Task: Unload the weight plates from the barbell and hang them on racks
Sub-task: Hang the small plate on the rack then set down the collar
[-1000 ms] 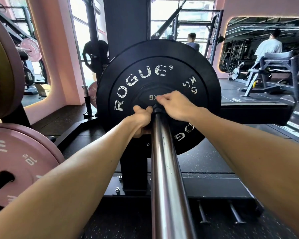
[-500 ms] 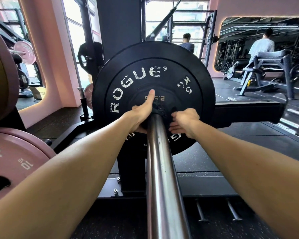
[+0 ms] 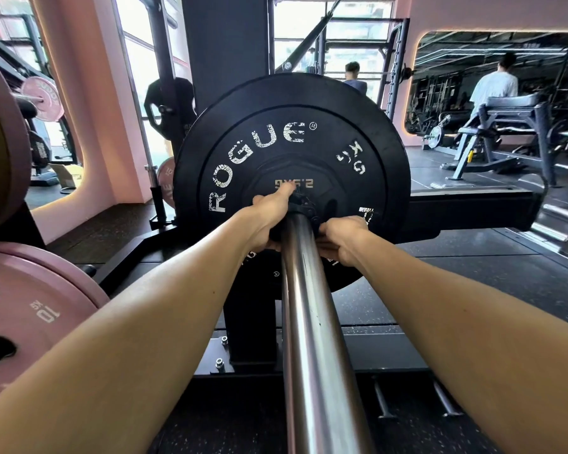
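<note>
Black rubber fills the middle of the frame, and at its hub we have both hands. Our left hand (image 3: 269, 221) has its grip curled on the left edge of the small plate (image 3: 294, 191), thumb stretched up across the plate's face beside the collar (image 3: 300, 204). Our right hand (image 3: 341, 239) has its fingers curled in at the lower right of that plate, just right of the bar (image 3: 312, 322); how far they wrap behind it we cannot tell. The small plate, marked 2.5 KG, sits flat against the big plate (image 3: 292, 181), a 5 kg disc lettered ROGUE, and both are still on the steel bar, which runs from the bottom centre of the frame up to the hub.

Behind the big plate a dark upright (image 3: 223, 54) rises to the top centre. At the lower left we see a pink plate (image 3: 30, 306) marked 10 kg, and another pink plate edge above it at the far left. In the upper right a person (image 3: 495, 86) stands behind a bench (image 3: 512, 109). Dark rubber floor (image 3: 473, 273) spreads under everything.
</note>
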